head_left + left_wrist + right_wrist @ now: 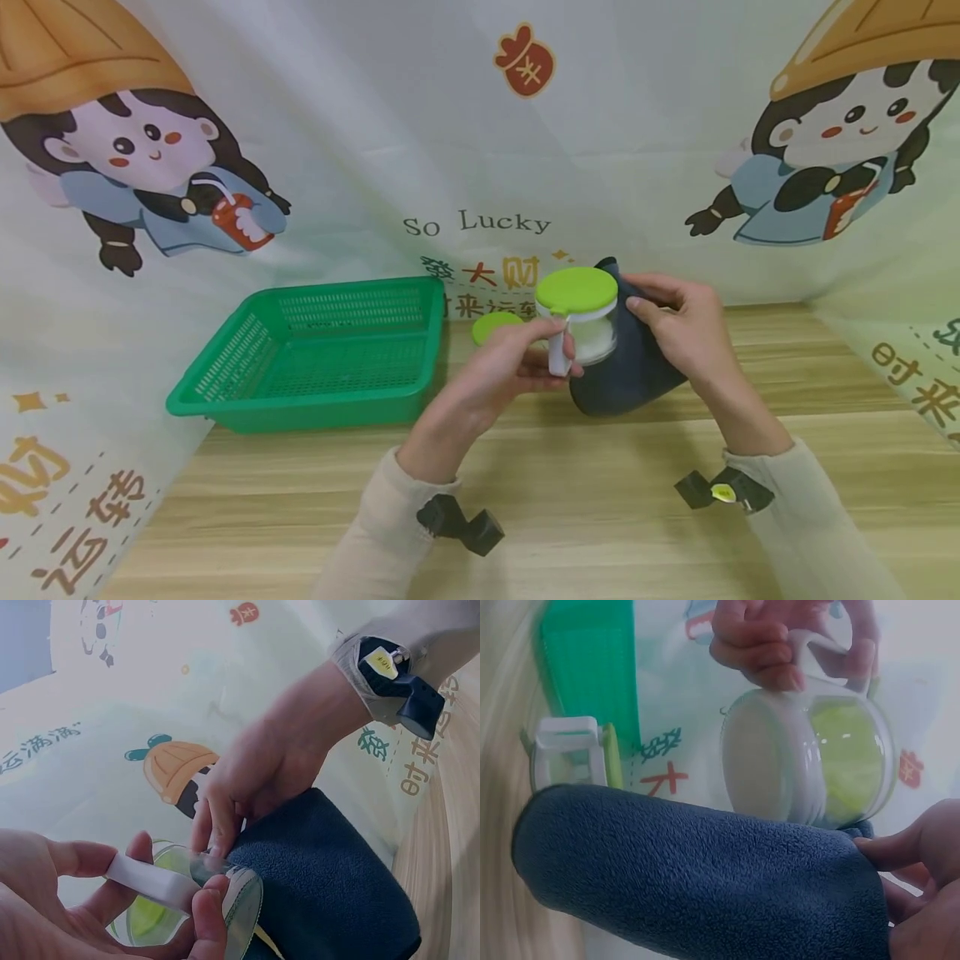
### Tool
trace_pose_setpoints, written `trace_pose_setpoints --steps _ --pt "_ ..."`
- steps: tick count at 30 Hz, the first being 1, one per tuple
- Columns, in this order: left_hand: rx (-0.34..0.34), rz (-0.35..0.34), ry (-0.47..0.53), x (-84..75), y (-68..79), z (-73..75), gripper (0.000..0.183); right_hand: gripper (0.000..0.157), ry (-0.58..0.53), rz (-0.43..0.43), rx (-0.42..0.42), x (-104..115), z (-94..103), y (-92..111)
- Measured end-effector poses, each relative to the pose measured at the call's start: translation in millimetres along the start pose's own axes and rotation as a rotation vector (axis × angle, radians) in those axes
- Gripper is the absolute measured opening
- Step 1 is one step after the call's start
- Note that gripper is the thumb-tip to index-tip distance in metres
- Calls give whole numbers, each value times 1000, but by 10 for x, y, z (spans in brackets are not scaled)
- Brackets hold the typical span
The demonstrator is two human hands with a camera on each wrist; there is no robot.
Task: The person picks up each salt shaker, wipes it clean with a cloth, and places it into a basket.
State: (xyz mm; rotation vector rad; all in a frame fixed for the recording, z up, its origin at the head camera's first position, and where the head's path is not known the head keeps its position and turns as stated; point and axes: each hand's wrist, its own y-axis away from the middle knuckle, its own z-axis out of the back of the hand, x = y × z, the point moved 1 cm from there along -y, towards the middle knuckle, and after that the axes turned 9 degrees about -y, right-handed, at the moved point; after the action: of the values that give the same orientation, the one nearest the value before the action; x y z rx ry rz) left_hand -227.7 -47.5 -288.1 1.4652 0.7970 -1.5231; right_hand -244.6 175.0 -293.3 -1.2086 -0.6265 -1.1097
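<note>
My left hand holds a clear seasoning jar up by its white handle, thumb and fingers curled round it. The jar has a bright green lid, and its pale base shows in the right wrist view. My right hand pinches the top edge of a dark blue cloth between thumb and fingers. The cloth hangs beside the jar, against its right side in the head view. In the left wrist view, right-hand fingertips lie right at the jar's wall.
A second green-lidded jar with a white handle stands on the wooden table, partly hidden behind my left hand in the head view. Left of it sits a green perforated basket. A printed cloth backdrop rises behind and at both sides.
</note>
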Motion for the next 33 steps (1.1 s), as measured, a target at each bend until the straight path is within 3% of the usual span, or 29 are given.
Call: trace_pose_setpoints --steps 5,12,18,21,25,29,33 --pt "-45 2 44 -14 -1 58 31 32 10 13 63 47 -7 17" --pt "-133 -10 110 -9 -4 229 30 34 -80 -5 181 73 89 -10" --pt "-159 -4 92 23 58 349 30 37 -50 -17 239 40 194 -56" --pt "-193 5 66 72 132 472 29 30 -99 -22 258 35 216 -62" --pt "-282 22 43 155 252 752 31 6 -165 7 258 16 249 -65" --pt "-385 57 -3 199 354 1135 32 20 -180 -16 257 -3 317 -61" --pt "-453 132 -45 229 452 1591 32 25 -220 -49 241 -4 376 -66"
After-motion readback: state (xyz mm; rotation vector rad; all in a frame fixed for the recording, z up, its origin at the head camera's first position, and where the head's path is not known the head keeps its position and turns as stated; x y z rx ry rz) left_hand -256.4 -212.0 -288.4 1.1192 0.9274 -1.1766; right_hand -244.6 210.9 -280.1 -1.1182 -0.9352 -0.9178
